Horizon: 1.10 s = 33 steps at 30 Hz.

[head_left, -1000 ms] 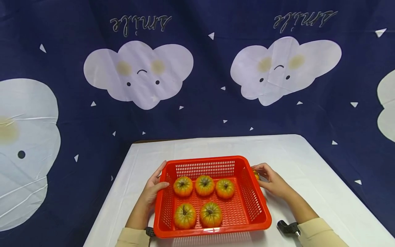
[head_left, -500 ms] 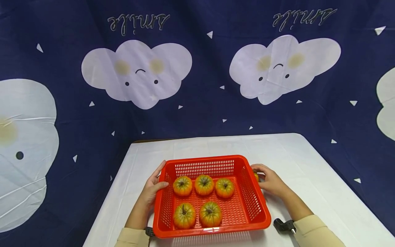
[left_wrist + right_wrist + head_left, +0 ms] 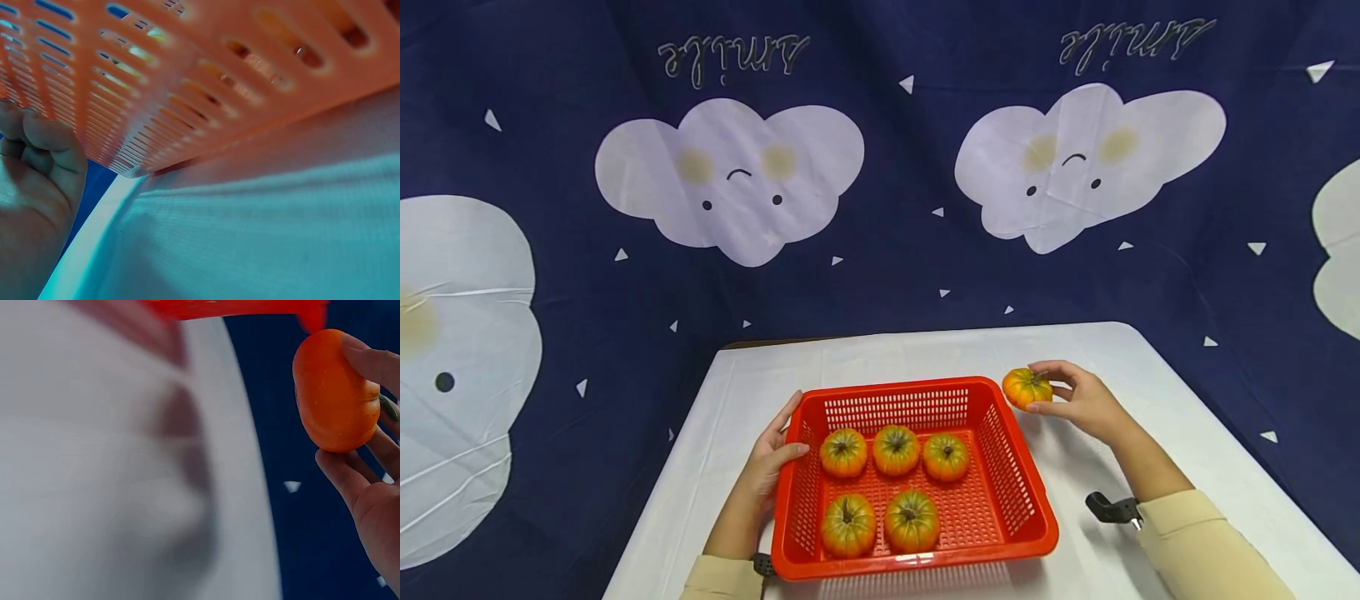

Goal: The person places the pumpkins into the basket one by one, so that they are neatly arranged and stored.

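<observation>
A red perforated plastic basket (image 3: 917, 565) stands on the table, tilted slightly in the head view. Inside it lie several small orange-green pumpkins, among them one pumpkin (image 3: 912, 522) at the front. My left hand (image 3: 767, 462) grips the basket's left side, thumb over the rim; the left wrist view shows its fingers (image 3: 53, 134) against the slotted wall (image 3: 187, 94). My right hand (image 3: 1090, 402) pinches another pumpkin (image 3: 1026, 389) by its sides, just outside the basket's back right corner. In the right wrist view this pumpkin (image 3: 334, 394) is off the table, between thumb and fingers.
The white-covered table (image 3: 880, 357) reaches back to a dark blue curtain (image 3: 895, 300) printed with clouds. A black wrist mount (image 3: 1112, 507) sticks out from the right forearm, beside the basket's right side.
My right hand has lifted the pumpkin from beside the basket's right wall, up and away to the back right corner. The basket and my left hand stay nearly still.
</observation>
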Each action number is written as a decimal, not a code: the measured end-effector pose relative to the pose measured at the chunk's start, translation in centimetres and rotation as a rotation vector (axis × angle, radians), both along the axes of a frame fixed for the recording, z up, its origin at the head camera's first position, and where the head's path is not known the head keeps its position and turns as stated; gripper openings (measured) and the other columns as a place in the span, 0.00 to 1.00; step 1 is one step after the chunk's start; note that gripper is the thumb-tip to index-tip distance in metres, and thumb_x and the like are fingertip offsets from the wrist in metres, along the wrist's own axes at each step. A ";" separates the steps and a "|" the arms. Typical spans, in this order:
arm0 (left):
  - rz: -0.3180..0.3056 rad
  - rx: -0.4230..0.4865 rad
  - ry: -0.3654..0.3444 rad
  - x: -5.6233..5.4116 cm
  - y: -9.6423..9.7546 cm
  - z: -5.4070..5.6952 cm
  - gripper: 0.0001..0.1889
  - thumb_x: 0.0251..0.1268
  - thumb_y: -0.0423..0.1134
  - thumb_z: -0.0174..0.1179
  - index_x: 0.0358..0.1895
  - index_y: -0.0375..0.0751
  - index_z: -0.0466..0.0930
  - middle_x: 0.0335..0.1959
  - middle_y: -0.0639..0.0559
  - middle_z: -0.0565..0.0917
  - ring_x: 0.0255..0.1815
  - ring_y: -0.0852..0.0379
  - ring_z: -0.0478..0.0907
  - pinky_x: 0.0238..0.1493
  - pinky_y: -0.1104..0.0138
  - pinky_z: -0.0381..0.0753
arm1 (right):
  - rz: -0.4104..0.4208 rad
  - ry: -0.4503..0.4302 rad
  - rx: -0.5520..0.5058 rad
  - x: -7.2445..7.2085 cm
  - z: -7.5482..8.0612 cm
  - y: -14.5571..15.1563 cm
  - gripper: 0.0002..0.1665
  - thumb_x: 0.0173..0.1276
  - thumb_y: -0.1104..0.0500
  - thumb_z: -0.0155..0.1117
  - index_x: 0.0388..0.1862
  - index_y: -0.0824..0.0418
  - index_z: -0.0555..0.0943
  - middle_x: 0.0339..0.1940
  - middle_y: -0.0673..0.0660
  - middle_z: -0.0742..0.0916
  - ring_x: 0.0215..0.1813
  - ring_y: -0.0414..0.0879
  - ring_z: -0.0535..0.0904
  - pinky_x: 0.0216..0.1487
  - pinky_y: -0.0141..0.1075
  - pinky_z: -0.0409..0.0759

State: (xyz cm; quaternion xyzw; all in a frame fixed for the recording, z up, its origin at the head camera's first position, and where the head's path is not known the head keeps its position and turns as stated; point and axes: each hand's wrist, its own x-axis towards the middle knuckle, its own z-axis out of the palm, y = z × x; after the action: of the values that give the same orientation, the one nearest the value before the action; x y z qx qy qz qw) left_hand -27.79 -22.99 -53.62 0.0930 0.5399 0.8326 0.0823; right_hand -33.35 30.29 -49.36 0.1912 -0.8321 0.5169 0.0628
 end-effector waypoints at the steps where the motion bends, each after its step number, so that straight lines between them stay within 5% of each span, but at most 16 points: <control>1: 0.000 0.001 0.000 0.0 0.0 0.0 0.46 0.70 0.21 0.56 0.87 0.56 0.53 0.79 0.38 0.67 0.75 0.32 0.67 0.59 0.42 0.80 | 0.013 0.008 -0.004 -0.2 0.8 0.0 0.38 0.56 0.65 0.85 0.64 0.69 0.78 0.65 0.67 0.81 0.62 0.51 0.78 0.61 0.28 0.79; 10: 0.003 0.022 0.001 0.3 0.0 -0.1 0.45 0.71 0.21 0.55 0.86 0.59 0.56 0.79 0.37 0.67 0.75 0.31 0.67 0.58 0.42 0.81 | 0.292 0.018 0.002 -1.2 6.1 -2.9 0.33 0.57 0.69 0.83 0.62 0.68 0.80 0.67 0.65 0.81 0.65 0.49 0.80 0.66 0.34 0.78; 20: -0.016 -0.002 0.027 0.1 -0.3 -0.2 0.46 0.69 0.21 0.55 0.87 0.55 0.51 0.79 0.35 0.65 0.75 0.29 0.66 0.58 0.43 0.81 | 0.700 0.015 0.239 1.5 6.0 -8.1 0.33 0.58 0.58 0.85 0.61 0.61 0.80 0.60 0.54 0.86 0.61 0.51 0.82 0.65 0.49 0.81; 33: -0.016 0.009 0.045 -0.6 -0.5 -0.5 0.46 0.69 0.21 0.55 0.87 0.56 0.53 0.78 0.36 0.67 0.74 0.29 0.67 0.58 0.41 0.81 | 0.703 -0.004 0.627 3.9 5.5 -10.7 0.32 0.51 0.51 0.88 0.54 0.46 0.81 0.50 0.37 0.83 0.55 0.39 0.79 0.61 0.43 0.82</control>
State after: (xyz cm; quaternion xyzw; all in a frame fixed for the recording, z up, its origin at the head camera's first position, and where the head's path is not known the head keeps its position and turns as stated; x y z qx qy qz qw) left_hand -28.36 -23.51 -54.15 0.1164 0.5371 0.8319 0.0766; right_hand -29.45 19.63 -43.82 0.4703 -0.8329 0.2307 -0.1784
